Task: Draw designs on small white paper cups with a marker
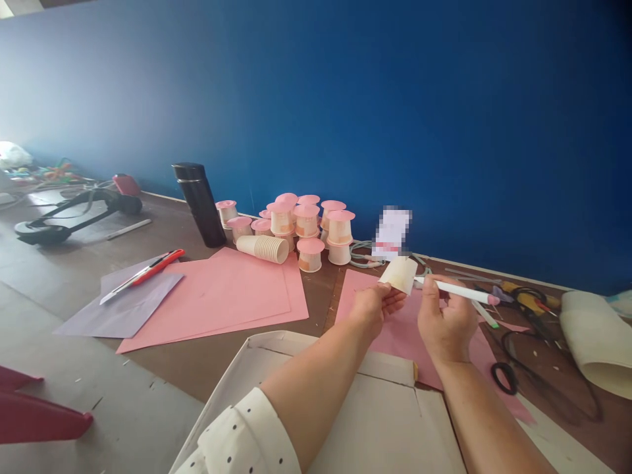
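Observation:
My left hand [374, 305] grips a small pale paper cup [399, 273], tilted on its side above a pink sheet [395, 339]. In my right hand [448, 322] is a white pen [461, 289] with a pink end, its tip close to the cup's edge; whether it touches I cannot tell. Behind and to the left, a stack of nested paper cups [263, 249] lies on its side. Several upturned cups with round pink paper discs on top [307, 220] stand by the wall, some stacked on others.
Left of me, a red utility knife [143, 275] rests on lilac paper [148, 306] beside large pink sheets [222, 296]. A black bottle [200, 205] stands behind them. An open white box [365, 421] is nearest me. Cables [538, 316] and a rolled sheet [597, 339] lie right.

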Demonstrator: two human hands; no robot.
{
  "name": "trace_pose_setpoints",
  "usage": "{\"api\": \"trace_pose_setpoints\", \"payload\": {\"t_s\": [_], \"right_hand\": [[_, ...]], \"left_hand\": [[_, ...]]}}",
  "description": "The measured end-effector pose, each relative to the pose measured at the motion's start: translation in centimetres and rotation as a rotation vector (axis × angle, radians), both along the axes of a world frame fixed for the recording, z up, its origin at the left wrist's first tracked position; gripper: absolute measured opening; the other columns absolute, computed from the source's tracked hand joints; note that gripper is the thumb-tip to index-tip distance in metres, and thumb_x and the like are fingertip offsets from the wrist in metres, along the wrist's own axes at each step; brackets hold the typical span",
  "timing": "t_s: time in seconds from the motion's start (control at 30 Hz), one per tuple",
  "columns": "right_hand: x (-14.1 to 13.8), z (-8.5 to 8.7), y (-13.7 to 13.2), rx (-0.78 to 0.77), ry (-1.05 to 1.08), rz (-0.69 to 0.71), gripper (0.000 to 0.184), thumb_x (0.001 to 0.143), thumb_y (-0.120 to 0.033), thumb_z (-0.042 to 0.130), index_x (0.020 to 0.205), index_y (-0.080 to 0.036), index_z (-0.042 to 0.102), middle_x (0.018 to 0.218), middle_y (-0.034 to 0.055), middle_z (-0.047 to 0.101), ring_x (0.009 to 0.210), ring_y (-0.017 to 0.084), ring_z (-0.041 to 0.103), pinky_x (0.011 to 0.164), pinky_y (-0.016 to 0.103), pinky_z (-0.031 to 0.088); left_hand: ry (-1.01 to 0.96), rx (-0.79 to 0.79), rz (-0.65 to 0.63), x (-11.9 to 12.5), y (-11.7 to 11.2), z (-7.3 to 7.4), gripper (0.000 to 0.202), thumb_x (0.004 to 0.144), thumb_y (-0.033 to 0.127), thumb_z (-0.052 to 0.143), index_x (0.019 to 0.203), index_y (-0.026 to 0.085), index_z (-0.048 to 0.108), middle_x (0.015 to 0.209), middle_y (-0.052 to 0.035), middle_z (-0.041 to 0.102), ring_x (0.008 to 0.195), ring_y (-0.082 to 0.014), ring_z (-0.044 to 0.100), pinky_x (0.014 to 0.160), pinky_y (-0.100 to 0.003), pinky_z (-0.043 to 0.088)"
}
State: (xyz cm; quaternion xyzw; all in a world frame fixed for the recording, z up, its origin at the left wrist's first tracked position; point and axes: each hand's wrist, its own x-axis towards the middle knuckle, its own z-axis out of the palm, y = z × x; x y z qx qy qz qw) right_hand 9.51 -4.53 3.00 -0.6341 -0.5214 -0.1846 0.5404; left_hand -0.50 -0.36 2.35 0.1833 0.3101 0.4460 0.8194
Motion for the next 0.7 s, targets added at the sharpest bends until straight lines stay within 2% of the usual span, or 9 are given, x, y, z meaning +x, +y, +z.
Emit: {"api": "trace_pose_setpoints", "payload": {"t_s": [0.37,0.7], "right_hand": [[0.11,-0.43,0.21,-0.095,-0.109,0.058,0.027,0.086,-0.038,0.049,0.087,-0.015,0.064,0.079,0.0094,0.066,0.071,0.020,0.060,0.069,0.031,0.044],[0.36,-0.79,0.45,-0.098,-0.163,0.029,0.028,0.086,-0.038,0.047,0.087,-0.015,0.063,0.082,0.0101,0.067,0.073,0.021,0.059,0.069,0.031,0.042]], "left_hand": [[0.001,0.070,-0.005,0.21,0.13,-0.49,0.018,0.078,0.015,0.053,0.087,0.004,0.063,0.081,-0.0156,0.066,0.073,-0.0175,0.064,0.084,-0.034,0.050],[-0.015,0.061,0.003,0.16,0.08,-0.28,0.017,0.079,0.013,0.050,0.086,0.002,0.062,0.078,-0.0158,0.065,0.069,-0.0173,0.064,0.083,-0.035,0.050]]}}
